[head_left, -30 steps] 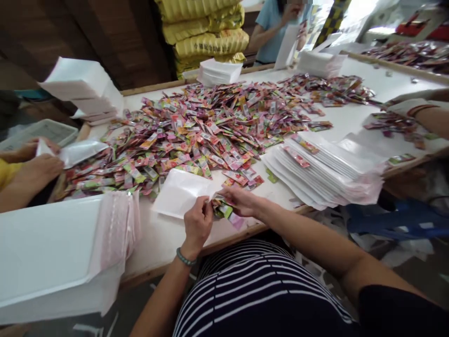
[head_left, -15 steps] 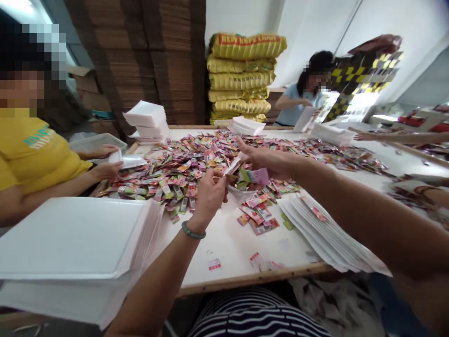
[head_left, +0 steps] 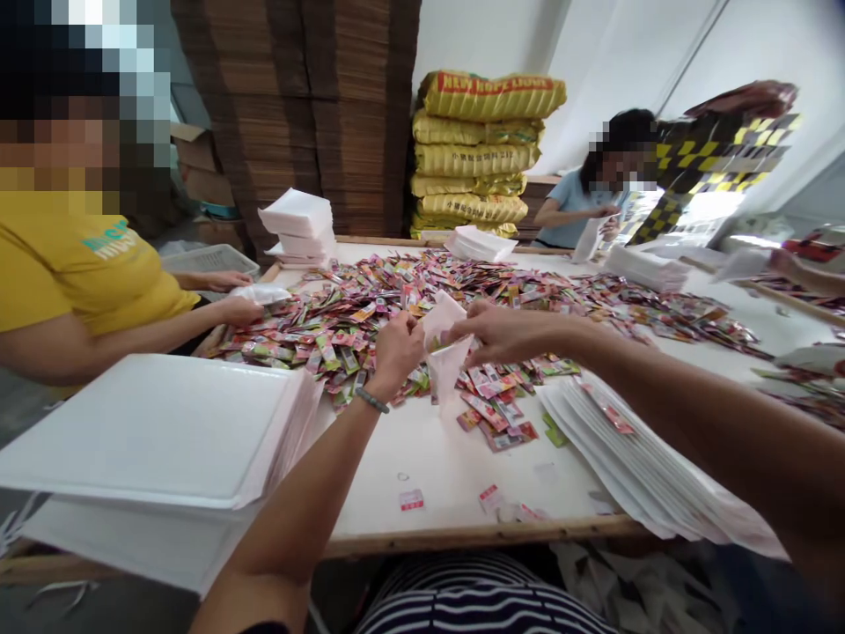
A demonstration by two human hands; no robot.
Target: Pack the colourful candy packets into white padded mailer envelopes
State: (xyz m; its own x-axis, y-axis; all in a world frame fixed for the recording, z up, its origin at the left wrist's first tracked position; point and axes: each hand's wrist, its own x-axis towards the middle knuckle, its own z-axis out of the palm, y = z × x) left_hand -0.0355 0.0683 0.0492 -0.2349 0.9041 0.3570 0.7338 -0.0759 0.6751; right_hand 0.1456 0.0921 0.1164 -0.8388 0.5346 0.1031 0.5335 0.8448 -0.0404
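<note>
A white envelope hangs mouth up over the table, between my hands. My left hand, with a beaded bracelet at the wrist, is closed in a pinch on its left edge. On the other side, my right hand grips the right edge near the mouth, fingers curled. What lies inside the envelope is mostly hidden. Behind and beneath it spreads a heap of small colourful sachets. A few loose sachets lie just right of the envelope.
Stacks of white envelopes stand at left and right. Paper scraps lie by the table's wooden front edge. A co-worker in yellow handles a white packet at left; another in blue works across the table.
The envelope has turned upright, its mouth upward. My right hand has lowered and closed on its edge; the green and purple sachets beneath that hand no longer show. The view has swung slightly left.
</note>
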